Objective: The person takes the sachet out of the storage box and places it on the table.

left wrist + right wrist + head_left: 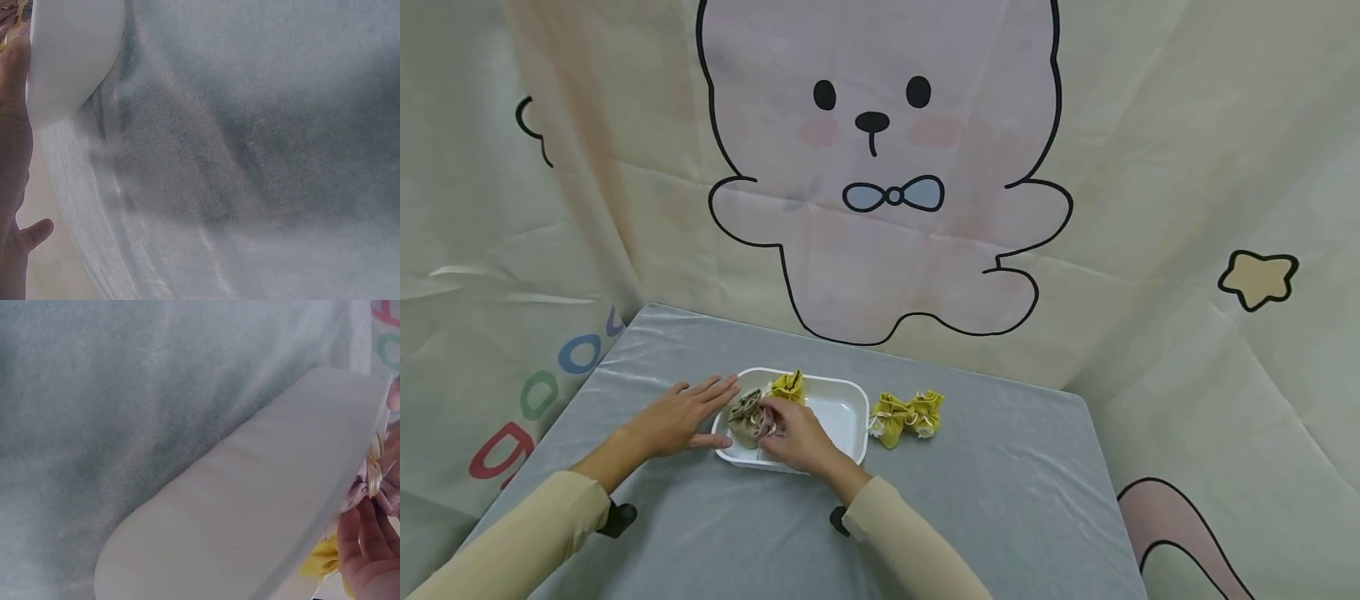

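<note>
A white tray point(842, 417) lies on the grey-covered table. My right hand point(805, 440) reaches over its near side and pinches a small mauve drawstring pouch point(767, 422); the right wrist view shows the fingers at the pouch's gathered neck point(374, 478) with its pale cord. Right beside it in the tray's left part sits a grey-green pouch point(742, 418). Behind them is a yellow pouch point(789, 386). My left hand point(681, 419) has its fingers stretched out at the tray's left rim, thumb near the front left corner.
Two yellow pouches with white cords, one left point(889, 419) and one right point(927, 413), lie touching just right of the tray. A cloth backdrop with a printed bear point(880, 275) hangs behind the table point(985, 500).
</note>
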The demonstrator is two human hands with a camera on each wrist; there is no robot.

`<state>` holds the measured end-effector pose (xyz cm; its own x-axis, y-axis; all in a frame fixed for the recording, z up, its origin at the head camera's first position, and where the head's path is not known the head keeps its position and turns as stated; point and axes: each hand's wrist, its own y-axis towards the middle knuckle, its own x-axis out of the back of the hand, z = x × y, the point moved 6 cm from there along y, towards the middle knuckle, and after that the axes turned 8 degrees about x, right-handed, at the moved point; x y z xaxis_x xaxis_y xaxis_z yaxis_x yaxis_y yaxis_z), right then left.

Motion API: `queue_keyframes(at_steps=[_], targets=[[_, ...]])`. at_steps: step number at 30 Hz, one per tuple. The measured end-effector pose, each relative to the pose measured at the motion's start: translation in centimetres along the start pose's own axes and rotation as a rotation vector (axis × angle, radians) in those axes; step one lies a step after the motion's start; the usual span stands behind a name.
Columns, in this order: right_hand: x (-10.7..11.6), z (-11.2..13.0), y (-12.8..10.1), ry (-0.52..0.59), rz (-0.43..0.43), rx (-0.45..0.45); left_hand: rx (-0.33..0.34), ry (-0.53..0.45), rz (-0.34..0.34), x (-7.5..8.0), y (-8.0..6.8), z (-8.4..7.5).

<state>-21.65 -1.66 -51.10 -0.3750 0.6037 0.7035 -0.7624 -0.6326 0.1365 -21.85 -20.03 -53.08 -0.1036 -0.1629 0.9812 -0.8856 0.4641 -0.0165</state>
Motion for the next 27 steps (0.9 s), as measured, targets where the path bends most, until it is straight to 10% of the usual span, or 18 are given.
queue_keyframes(at_steps=[27], targets=[[-0.44, -0.45, 0.23, -0.069, -0.103, -0.094, 0.002, 0.014, -0.005, -0.34, 0.04, 0.22]])
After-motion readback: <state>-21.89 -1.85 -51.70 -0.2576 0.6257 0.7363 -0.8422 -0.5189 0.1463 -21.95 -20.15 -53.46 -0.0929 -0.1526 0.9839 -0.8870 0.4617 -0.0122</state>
